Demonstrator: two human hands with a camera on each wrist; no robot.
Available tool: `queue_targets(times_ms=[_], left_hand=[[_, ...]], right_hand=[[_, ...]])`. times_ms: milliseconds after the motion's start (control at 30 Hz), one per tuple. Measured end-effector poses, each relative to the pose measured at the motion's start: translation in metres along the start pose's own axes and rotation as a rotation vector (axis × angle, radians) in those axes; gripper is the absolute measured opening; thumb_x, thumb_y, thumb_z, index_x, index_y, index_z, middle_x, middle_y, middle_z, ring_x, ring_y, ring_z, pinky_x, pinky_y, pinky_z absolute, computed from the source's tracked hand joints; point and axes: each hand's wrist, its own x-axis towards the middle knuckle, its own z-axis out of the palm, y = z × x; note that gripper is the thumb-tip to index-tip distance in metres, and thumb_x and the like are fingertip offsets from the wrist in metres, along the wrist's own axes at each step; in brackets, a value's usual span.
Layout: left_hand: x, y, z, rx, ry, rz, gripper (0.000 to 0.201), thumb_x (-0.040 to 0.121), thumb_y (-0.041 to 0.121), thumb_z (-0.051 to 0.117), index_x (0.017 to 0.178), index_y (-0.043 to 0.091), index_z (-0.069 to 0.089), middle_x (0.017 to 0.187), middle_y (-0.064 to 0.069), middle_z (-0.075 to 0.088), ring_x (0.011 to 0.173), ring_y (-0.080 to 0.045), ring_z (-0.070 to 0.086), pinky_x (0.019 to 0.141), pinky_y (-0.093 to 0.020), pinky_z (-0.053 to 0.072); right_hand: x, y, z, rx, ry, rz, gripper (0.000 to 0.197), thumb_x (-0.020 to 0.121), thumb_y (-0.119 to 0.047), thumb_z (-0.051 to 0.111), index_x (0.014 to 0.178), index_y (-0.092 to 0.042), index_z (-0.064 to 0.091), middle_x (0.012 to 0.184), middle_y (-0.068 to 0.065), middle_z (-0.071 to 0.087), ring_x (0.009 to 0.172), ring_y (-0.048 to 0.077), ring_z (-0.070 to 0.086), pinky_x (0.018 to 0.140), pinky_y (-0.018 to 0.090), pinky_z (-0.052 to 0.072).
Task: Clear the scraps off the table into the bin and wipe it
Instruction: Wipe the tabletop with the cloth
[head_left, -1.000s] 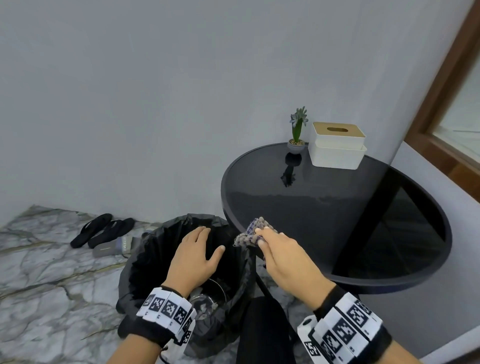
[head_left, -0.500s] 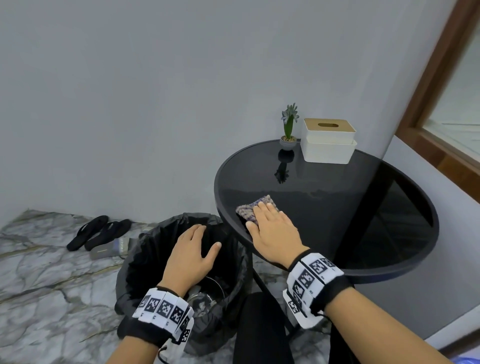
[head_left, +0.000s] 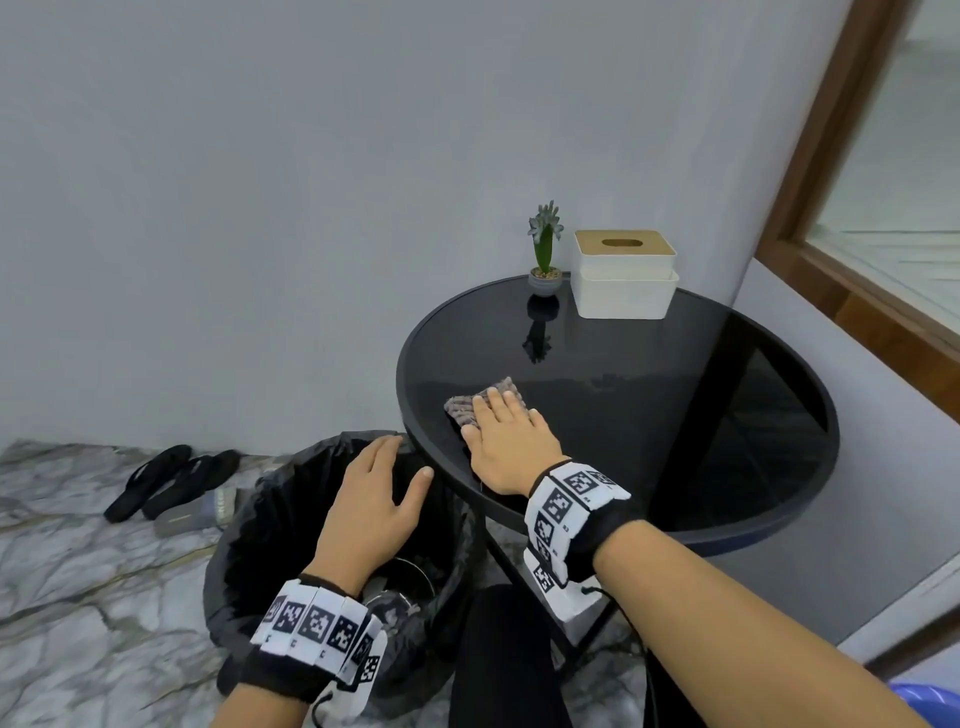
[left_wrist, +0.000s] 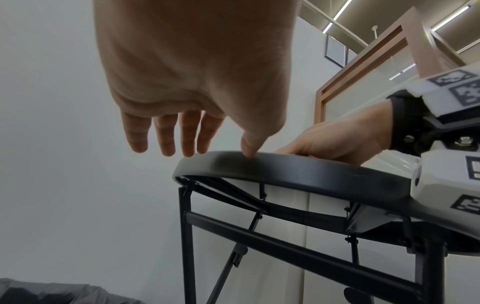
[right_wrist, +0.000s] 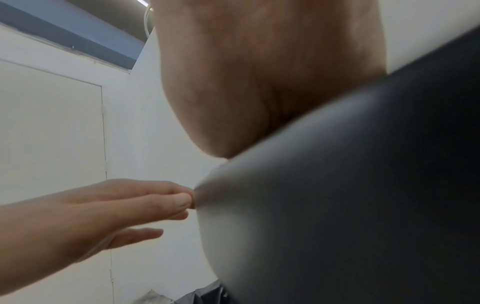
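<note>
A grey-brown cloth (head_left: 475, 402) lies on the round black table (head_left: 675, 415) near its left rim. My right hand (head_left: 506, 441) presses flat on the cloth with straight fingers. My left hand (head_left: 376, 499) hovers open over the bin (head_left: 291, 525), which is lined with a black bag, its thumb tip against the table rim (left_wrist: 272, 166). In the right wrist view the table edge (right_wrist: 350, 185) hides my right fingers, and the left hand (right_wrist: 116, 205) reaches in from the left. No scraps show on the table top.
A small potted plant (head_left: 544, 260) and a white tissue box with a wooden lid (head_left: 623, 275) stand at the table's far side. Black slippers (head_left: 166, 480) lie on the marble floor to the left. A wood-framed window (head_left: 883, 234) is on the right.
My right hand has moved the cloth from the table's rim over the bin onto the table top and now presses it flat. The left hand has stayed over the bin.
</note>
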Motion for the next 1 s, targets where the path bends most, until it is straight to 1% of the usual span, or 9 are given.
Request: queue_targets(times_ms=[100, 200, 267, 367, 467, 600, 667, 833, 1000], left_hand=[[0.002, 0.01, -0.007, -0.023, 0.033, 0.061, 0.058, 0.094, 0.055, 0.045, 0.14, 0.02, 0.045, 0.144, 0.004, 0.046, 0.136, -0.014, 0.038, 0.109, -0.028, 0.03], [0.006, 0.014, -0.008, -0.036, 0.02, 0.069, 0.063, 0.093, 0.061, 0.041, 0.143, 0.021, 0.042, 0.147, 0.006, 0.043, 0.138, -0.012, 0.035, 0.113, -0.033, 0.032], [0.008, 0.018, -0.006, -0.045, 0.004, 0.068, 0.066, 0.093, 0.062, 0.041, 0.145, 0.021, 0.04, 0.15, 0.006, 0.041, 0.14, -0.012, 0.032, 0.114, -0.034, 0.03], [0.007, 0.025, -0.002, -0.049, -0.012, 0.069, 0.066, 0.093, 0.059, 0.043, 0.147, 0.021, 0.038, 0.153, 0.006, 0.036, 0.143, -0.01, 0.028, 0.114, -0.029, 0.025], [0.006, 0.026, 0.001, -0.061, -0.022, 0.051, 0.066, 0.092, 0.061, 0.044, 0.147, 0.023, 0.038, 0.155, 0.008, 0.033, 0.143, -0.008, 0.026, 0.114, -0.03, 0.026], [0.007, 0.024, 0.0, -0.063, -0.023, 0.049, 0.066, 0.092, 0.06, 0.046, 0.146, 0.022, 0.04, 0.154, 0.008, 0.034, 0.143, -0.008, 0.028, 0.114, -0.029, 0.026], [0.006, 0.024, 0.0, -0.067, -0.019, 0.055, 0.065, 0.092, 0.059, 0.046, 0.145, 0.022, 0.041, 0.153, 0.007, 0.036, 0.142, -0.009, 0.031, 0.115, -0.031, 0.028], [0.006, 0.025, -0.002, -0.074, -0.006, 0.063, 0.062, 0.092, 0.056, 0.049, 0.143, 0.021, 0.044, 0.15, 0.005, 0.04, 0.139, -0.01, 0.035, 0.114, -0.033, 0.031], [0.005, 0.022, -0.001, -0.066, -0.013, 0.067, 0.065, 0.09, 0.06, 0.046, 0.144, 0.022, 0.043, 0.151, 0.006, 0.04, 0.139, -0.01, 0.036, 0.114, -0.034, 0.032]], right_hand=[[-0.005, 0.013, -0.003, -0.007, 0.005, 0.046, 0.059, 0.102, -0.04, 0.015, 0.154, -0.015, 0.002, 0.163, 0.003, -0.006, 0.15, 0.019, -0.007, 0.12, 0.044, 0.002], [-0.01, 0.029, -0.005, -0.012, 0.029, 0.097, 0.059, 0.101, -0.04, 0.016, 0.154, -0.015, 0.004, 0.163, 0.004, -0.004, 0.15, 0.02, -0.005, 0.12, 0.044, 0.003], [-0.014, 0.044, -0.006, -0.003, 0.051, 0.135, 0.059, 0.101, -0.04, 0.016, 0.154, -0.016, 0.006, 0.163, 0.004, -0.002, 0.15, 0.02, -0.004, 0.12, 0.044, 0.004], [-0.021, 0.068, -0.009, 0.002, 0.113, 0.205, 0.059, 0.101, -0.04, 0.016, 0.154, -0.016, 0.009, 0.163, 0.004, 0.001, 0.15, 0.021, -0.001, 0.12, 0.044, 0.006], [-0.026, 0.089, -0.01, 0.015, 0.198, 0.295, 0.058, 0.1, -0.039, 0.019, 0.153, -0.016, 0.015, 0.163, 0.004, 0.007, 0.15, 0.021, 0.003, 0.119, 0.044, 0.008], [-0.027, 0.094, -0.007, 0.032, 0.312, 0.374, 0.056, 0.1, -0.035, 0.023, 0.151, -0.014, 0.023, 0.162, 0.006, 0.016, 0.149, 0.021, 0.009, 0.119, 0.045, 0.011], [-0.027, 0.085, -0.005, 0.02, 0.321, 0.337, 0.056, 0.1, -0.035, 0.023, 0.151, -0.012, 0.023, 0.161, 0.006, 0.017, 0.149, 0.022, 0.01, 0.119, 0.045, 0.011], [-0.026, 0.046, 0.003, 0.03, 0.237, 0.076, 0.056, 0.101, -0.037, 0.019, 0.153, -0.016, 0.019, 0.163, 0.001, 0.012, 0.149, 0.016, 0.006, 0.12, 0.041, 0.008], [-0.032, 0.023, 0.013, -0.02, 0.176, -0.1, 0.056, 0.102, -0.04, 0.015, 0.154, -0.02, 0.014, 0.163, -0.004, 0.008, 0.149, 0.012, 0.002, 0.121, 0.037, 0.004]])
